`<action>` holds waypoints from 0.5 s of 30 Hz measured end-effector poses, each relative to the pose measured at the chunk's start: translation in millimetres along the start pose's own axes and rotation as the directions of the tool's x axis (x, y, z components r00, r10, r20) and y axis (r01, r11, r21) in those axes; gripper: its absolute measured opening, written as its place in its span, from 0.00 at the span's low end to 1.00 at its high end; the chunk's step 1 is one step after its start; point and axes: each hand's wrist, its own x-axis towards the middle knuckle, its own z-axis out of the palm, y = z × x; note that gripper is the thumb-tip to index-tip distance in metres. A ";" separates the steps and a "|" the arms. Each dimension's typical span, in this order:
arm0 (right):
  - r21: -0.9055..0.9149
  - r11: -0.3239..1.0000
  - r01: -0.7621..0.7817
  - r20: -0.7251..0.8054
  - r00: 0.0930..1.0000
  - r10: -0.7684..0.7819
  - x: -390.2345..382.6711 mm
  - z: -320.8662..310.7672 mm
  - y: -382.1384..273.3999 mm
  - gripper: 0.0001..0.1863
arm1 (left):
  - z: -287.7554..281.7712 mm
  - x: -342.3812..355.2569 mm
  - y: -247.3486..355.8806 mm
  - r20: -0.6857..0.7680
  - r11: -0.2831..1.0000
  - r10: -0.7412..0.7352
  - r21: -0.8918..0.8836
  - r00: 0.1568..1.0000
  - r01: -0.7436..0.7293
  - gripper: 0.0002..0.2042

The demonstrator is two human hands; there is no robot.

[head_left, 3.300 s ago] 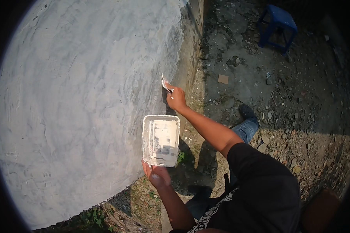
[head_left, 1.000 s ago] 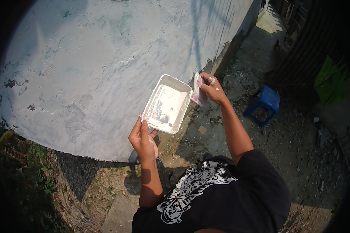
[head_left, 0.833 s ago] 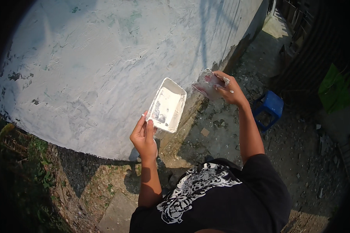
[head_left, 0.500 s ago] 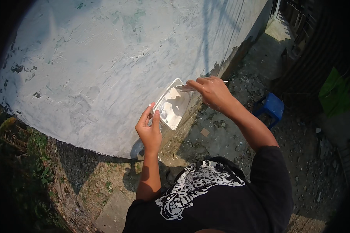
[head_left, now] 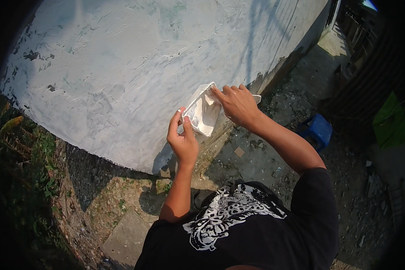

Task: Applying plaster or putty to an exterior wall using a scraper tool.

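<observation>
In the head view, my left hand (head_left: 182,143) grips a white rectangular tray (head_left: 203,118) by its left side, tilted, its inside coated with white paste. My right hand (head_left: 237,104) is closed on a paste-smeared flat scraper (head_left: 257,98), whose far end is mostly hidden by the hand and tray. The index fingertip is at the tray's far rim, and some paste is on the fingers. Behind both hands stands a wall (head_left: 108,76) with rough, whitish, patchy coating.
A blue plastic stool (head_left: 319,128) stands on rubble-strewn concrete to the right, near dark corrugated sheeting (head_left: 355,85) and a green sheet or leaf (head_left: 387,126). Plants (head_left: 40,175) grow at lower left. A narrow concrete passage (head_left: 328,49) runs along the wall at upper right.
My right hand has swung left with the scraper to the tray. The tray is more tilted and, with my left hand, has risen in the picture over the last half second.
</observation>
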 end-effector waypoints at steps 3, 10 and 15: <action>0.056 0.998 0.006 0.021 1.000 -0.007 0.4 -4.0 -3.8 0.25 | 3.6 -3.7 -7.2 -0.041 0.994 0.105 0.027 0.994 -0.104 0.14; 0.134 0.991 0.011 0.024 1.000 -0.014 1.2 -10.3 -23.8 0.18 | 6.4 6.1 -10.5 -0.193 0.970 0.240 0.082 0.951 -0.228 0.13; 0.152 0.988 0.004 0.004 1.000 -0.005 6.4 -21.7 -40.7 0.16 | 2.4 17.9 -15.3 -0.237 0.927 0.374 0.110 0.897 -0.357 0.11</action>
